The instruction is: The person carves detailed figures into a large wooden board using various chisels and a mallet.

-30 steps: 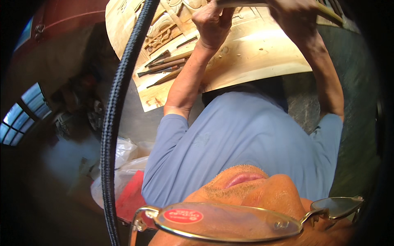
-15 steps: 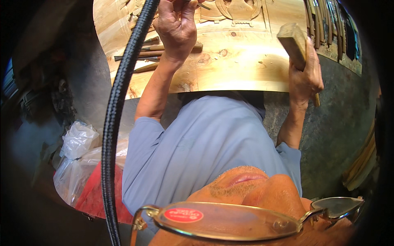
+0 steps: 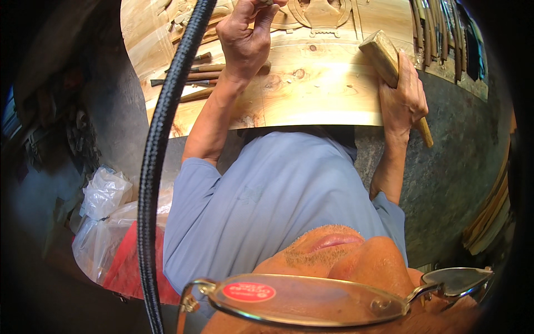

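Observation:
A wooden mallet (image 3: 382, 57) is gripped by my right hand (image 3: 405, 100), its block head tilted up to the left over the board's near edge and its handle end poking out below the fist. My left hand (image 3: 246, 40) is closed at the top edge of the picture, pinching what looks like a carving chisel; most of it is hidden or cut off. Under both lies a pale wooden board (image 3: 317, 103) with a carved relief (image 3: 325, 16) in its far part. Several chisels (image 3: 203, 75) rest on the board beside my left wrist.
More wooden-handled carving tools (image 3: 439, 33) lie in a row at the far right. A black braided cable (image 3: 161, 122) crosses the view on the left. Clear plastic bags (image 3: 105, 195) sit over something red (image 3: 139, 261) at lower left; wood strips (image 3: 489, 217) stand at right.
My right hand and the mallet have shifted left, and the handle end shows more. My left hand has moved slightly right and up; the metal blade seen by it before is now barely visible.

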Available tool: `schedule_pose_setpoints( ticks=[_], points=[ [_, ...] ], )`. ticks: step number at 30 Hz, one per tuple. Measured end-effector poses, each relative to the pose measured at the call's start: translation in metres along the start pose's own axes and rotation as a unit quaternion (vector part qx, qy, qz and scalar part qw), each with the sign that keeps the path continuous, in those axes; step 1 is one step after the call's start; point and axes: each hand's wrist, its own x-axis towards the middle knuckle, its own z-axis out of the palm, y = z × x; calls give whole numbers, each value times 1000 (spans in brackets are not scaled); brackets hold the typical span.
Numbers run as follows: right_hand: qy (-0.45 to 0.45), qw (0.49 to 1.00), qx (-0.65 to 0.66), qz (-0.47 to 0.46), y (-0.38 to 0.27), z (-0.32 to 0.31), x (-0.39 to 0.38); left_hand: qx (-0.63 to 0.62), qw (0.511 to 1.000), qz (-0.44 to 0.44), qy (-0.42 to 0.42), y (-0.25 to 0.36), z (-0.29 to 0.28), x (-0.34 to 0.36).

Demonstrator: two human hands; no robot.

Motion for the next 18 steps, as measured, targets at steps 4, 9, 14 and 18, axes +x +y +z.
schedule_pose_setpoints(
  ticks=[4, 9, 14, 18],
  points=[
    [-18, 1000, -17, 0, 2, -1, -1, 138, 977, 163, 12, 26, -11, 10],
    [-41, 999, 5, -11, -10, -13, 3, 228, 944, 205, -121, 61, -15, -23],
    [-60, 997, 26, -32, -22, -20, -4, 293, 916, 220, -164, 68, 1, -70],
    [-90, 989, 116, -15, -26, -22, -1, 270, 916, 245, -169, 66, 14, -69]
  ],
)
